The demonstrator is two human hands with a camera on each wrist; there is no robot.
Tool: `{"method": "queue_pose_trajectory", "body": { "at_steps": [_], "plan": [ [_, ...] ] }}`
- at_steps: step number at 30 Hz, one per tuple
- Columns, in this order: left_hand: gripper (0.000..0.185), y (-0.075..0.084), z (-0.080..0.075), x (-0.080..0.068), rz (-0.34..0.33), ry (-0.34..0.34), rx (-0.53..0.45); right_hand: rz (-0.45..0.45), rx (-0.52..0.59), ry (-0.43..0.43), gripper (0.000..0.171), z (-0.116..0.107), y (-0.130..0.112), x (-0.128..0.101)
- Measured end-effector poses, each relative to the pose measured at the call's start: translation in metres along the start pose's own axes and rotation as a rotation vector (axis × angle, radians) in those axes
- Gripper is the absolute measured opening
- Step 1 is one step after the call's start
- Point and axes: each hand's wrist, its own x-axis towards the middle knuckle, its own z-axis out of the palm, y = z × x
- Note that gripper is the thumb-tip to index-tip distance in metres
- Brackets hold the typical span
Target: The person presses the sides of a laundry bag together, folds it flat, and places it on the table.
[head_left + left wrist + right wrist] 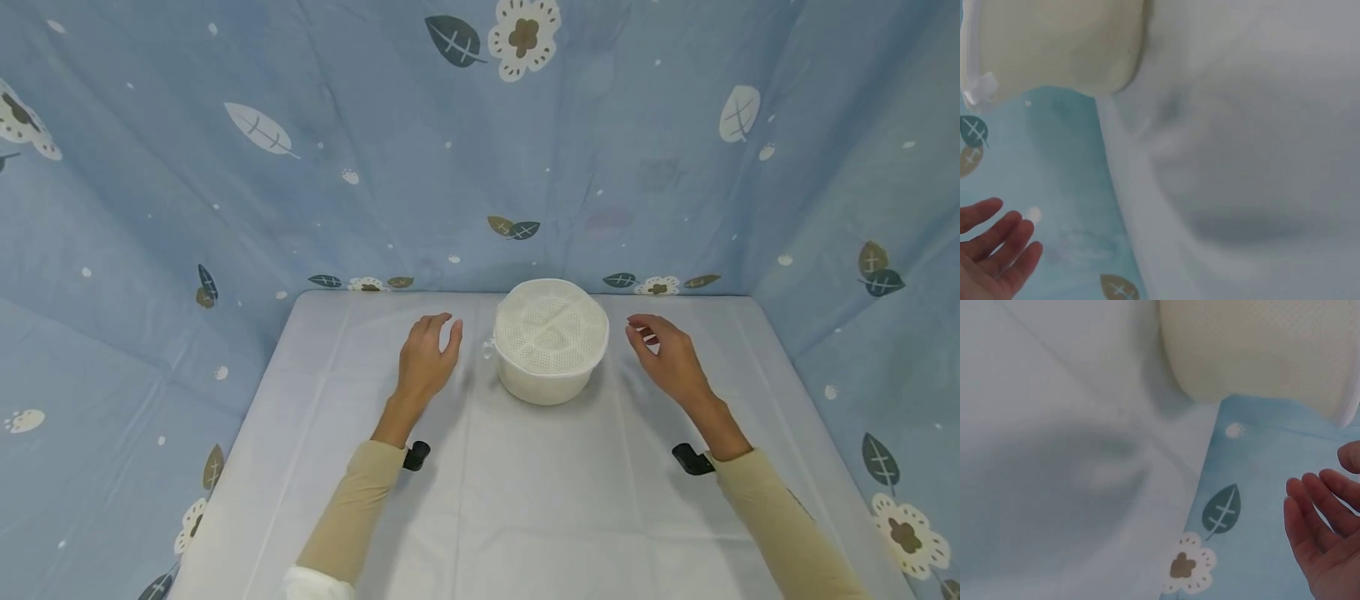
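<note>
Blue fabric backdrop (480, 150) printed with leaves and flowers, hung on three sides to wall off the work area and keep the view plain. White tablecloth (525, 500) spread flat over the table, creased along its fold lines, giving a pale, even ground under everything. Cream round basket (552, 340) with a perforated, mesh-like insert on top, standing upright near the far edge of the cloth, roughly centred between both arms so either side can reach it equally; small clear tab (488, 348) jutting from its left rim. Tan sleeves (352, 517) running in from the near edge, a black wrist camera mount (416, 455) strapped at each cuff. Left hand (426, 360) hovering just beside the basket's left wall, not touching it, fingers spread and gently bent, palm turned toward the basket, holding nothing; from the left wrist view, fingers (1004, 240) loose and apart against the backdrop. Right hand (670, 357) mirrored on the other side, near the basket yet apart from it, fingers relaxed and slightly curved inward, empty too; fingers (1310, 531) in the right wrist view likewise unclenched.
</note>
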Motion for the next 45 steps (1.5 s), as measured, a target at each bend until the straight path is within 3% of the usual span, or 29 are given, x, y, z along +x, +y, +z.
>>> {"method": "queue_pose_trajectory", "body": {
  "at_steps": [15, 22, 27, 34, 45],
  "plan": [
    [0.039, 0.023, 0.015, 0.007, -0.054, -0.067, -0.134, 0.051, 0.057, -0.014, 0.031, 0.011, -0.016, 0.011],
    [0.037, 0.027, 0.021, 0.008, -0.066, -0.101, -0.279, 0.070, 0.060, -0.030, 0.034, 0.014, -0.018, 0.014],
    [0.033, 0.030, 0.023, 0.009, -0.133, -0.161, -0.411, 0.128, 0.083, -0.053, 0.036, 0.016, -0.021, 0.016],
    [0.030, 0.035, 0.023, 0.008, -0.202, -0.209, -0.519, 0.192, 0.168, -0.071, 0.035, 0.017, -0.026, 0.016],
    [0.029, 0.044, 0.018, 0.007, -0.460, -0.297, -0.742, 0.332, 0.321, -0.168, 0.041, 0.010, -0.028, 0.021]
  ]
}}
